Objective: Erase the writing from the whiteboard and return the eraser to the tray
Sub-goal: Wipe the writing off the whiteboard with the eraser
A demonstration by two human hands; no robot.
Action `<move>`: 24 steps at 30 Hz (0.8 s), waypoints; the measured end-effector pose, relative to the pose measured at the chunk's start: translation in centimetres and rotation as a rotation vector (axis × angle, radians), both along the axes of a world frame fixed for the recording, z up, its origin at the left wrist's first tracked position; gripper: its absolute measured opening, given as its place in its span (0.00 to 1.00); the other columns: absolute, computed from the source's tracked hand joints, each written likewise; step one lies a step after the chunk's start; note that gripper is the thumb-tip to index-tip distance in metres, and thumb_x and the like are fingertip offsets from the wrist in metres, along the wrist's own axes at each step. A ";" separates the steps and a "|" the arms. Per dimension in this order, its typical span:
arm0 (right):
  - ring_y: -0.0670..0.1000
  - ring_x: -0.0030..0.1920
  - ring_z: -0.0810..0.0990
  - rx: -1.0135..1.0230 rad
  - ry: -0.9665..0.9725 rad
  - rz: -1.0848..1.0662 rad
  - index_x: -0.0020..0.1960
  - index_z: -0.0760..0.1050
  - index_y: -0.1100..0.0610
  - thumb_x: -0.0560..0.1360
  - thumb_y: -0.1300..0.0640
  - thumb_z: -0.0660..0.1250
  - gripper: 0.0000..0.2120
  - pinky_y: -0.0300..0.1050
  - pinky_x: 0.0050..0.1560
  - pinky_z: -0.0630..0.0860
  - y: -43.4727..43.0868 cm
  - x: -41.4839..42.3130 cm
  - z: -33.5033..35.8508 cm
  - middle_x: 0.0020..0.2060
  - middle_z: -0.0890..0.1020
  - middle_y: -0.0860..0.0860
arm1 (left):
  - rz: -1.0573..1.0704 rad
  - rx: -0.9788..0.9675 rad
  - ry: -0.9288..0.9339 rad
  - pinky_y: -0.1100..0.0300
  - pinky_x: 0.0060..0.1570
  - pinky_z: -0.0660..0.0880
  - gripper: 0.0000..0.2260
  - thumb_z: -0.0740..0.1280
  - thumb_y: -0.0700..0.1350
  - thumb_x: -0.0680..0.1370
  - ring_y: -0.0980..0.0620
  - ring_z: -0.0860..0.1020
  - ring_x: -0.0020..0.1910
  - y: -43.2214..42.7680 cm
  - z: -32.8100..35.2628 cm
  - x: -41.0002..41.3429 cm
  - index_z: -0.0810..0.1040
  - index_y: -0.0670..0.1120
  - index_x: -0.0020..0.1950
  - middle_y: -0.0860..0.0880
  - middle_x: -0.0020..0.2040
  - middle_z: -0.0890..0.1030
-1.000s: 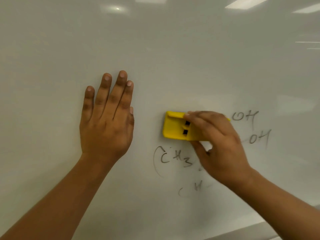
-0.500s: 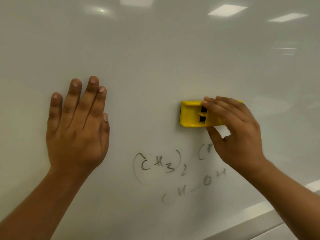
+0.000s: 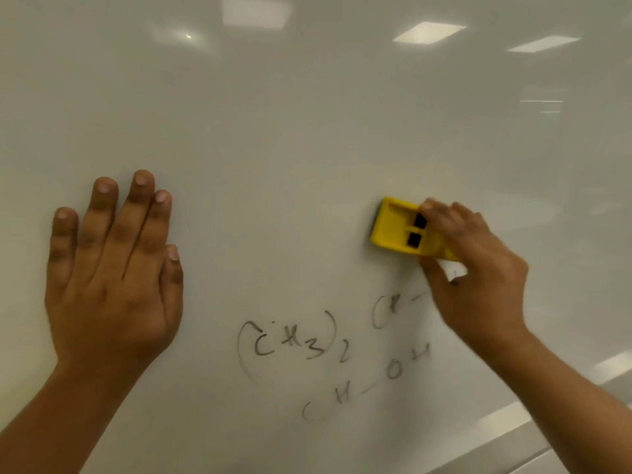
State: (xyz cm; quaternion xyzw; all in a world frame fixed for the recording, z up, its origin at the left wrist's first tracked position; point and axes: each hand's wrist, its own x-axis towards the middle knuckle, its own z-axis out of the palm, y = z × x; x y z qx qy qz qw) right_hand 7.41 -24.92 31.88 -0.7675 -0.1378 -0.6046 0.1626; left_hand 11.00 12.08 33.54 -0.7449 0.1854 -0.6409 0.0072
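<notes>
The whiteboard point(image 3: 307, 131) fills nearly the whole view. My right hand point(image 3: 475, 278) grips a yellow eraser point(image 3: 396, 229) with two black slots and presses it flat on the board, right of centre. Faint dark writing point(image 3: 294, 343) reading like "(CH3)2" lies below and left of the eraser, with more letters point(image 3: 393, 371) under it and a fragment point(image 3: 386, 311) just beneath the eraser. My left hand point(image 3: 113, 275) rests flat on the board at the left, fingers spread, holding nothing.
The board's lower frame or ledge point(image 3: 533, 443) runs along the bottom right corner. Ceiling lights point(image 3: 427, 32) reflect in the upper board. No tray contents are visible.
The "OH" marks to the right of the eraser are gone. The eraser, still held, now sits higher above the remaining writing and is tilted slightly. The view shifted, so my left hand appears further left.
</notes>
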 end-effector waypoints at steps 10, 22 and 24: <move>0.60 0.63 0.78 -0.222 0.031 0.030 0.66 0.76 0.54 0.74 0.63 0.72 0.22 0.57 0.66 0.72 0.1 -0.4 -4.6 0.63 0.80 0.50 | -0.010 -0.004 0.006 0.30 0.73 0.58 0.25 0.55 0.43 0.84 0.39 0.53 0.81 0.1 -0.1 0.2 0.56 0.41 0.81 0.41 0.81 0.58; 0.52 0.47 0.76 0.082 0.090 0.052 0.68 0.75 0.52 0.69 0.49 0.77 0.29 0.40 0.42 0.67 11.1 -1.3 -2.0 0.54 0.80 0.49 | 0.090 -0.040 0.005 0.47 0.79 0.44 0.24 0.52 0.45 0.85 0.43 0.53 0.81 -0.5 0.2 -0.6 0.57 0.43 0.81 0.44 0.81 0.59; 0.52 0.48 0.75 0.116 0.088 0.065 0.68 0.74 0.53 0.70 0.49 0.76 0.28 0.39 0.42 0.67 12.4 -1.4 -2.8 0.55 0.80 0.49 | 0.083 -0.039 0.018 0.46 0.79 0.45 0.24 0.52 0.45 0.85 0.42 0.54 0.80 -0.6 0.2 -0.6 0.57 0.44 0.81 0.44 0.81 0.59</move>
